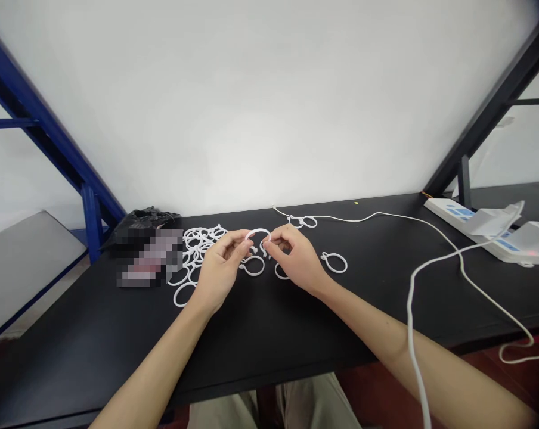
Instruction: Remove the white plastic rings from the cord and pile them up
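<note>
Both my hands meet over the middle of the black table (269,333). My left hand (220,268) and my right hand (294,256) each pinch one end of a white plastic ring (257,234), held just above the tabletop with its gap facing down. A heap of several white rings (198,241) lies to the left of my left hand. Loose rings rest below and beside my hands, one between them (253,267) and one to the right (334,262). Another ring (304,222) lies further back.
A black bag (142,221) with a blurred patch sits at the back left. A white cable (412,280) runs from the back of the table across to its right front edge. White power strips (488,229) lie at the far right. Blue and black shelf struts flank the table.
</note>
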Motion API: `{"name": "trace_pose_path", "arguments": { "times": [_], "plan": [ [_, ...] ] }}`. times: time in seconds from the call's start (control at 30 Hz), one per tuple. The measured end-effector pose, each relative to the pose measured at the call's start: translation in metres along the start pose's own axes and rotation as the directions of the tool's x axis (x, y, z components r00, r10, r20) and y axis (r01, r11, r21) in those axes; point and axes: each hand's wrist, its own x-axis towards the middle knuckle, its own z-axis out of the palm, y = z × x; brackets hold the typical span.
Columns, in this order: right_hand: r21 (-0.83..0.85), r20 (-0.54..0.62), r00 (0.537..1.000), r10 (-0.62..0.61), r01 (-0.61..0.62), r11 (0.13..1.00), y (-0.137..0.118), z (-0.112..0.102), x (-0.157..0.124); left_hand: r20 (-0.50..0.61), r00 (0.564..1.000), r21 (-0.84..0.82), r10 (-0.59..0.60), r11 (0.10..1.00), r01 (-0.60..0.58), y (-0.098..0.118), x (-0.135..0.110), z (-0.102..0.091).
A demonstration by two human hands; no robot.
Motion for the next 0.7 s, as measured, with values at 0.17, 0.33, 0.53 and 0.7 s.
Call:
{"name": "trace_pose_path", "arguments": {
  "times": [0.17,0.33,0.53,0.7],
  "plan": [
    [0.070,0.048,0.998,0.046,-0.049,0.996,-0.0031,0.0013,-0.0022,-0.004,1.000,0.066,0.021,0.998,-0.021,0.0030,-0.0003,-0.0003],
    [-0.051,0.084,0.995,-0.051,0.055,0.997,0.0007,-0.0003,-0.0021,0.079,0.997,0.199,-0.014,0.980,-0.002,0.0085,-0.0030,0.0002],
    [-0.124,0.132,0.985,-0.111,0.128,0.984,0.0069,-0.0023,-0.0014,0.097,0.986,0.197,-0.134,0.974,0.113,0.0066,-0.0012,-0.0008],
    [-0.041,0.149,0.981,-0.124,0.132,0.990,0.0029,-0.0024,-0.0013,0.041,0.986,0.084,-0.164,0.984,0.160,0.0010,0.0035,-0.0053]
  ]
}}
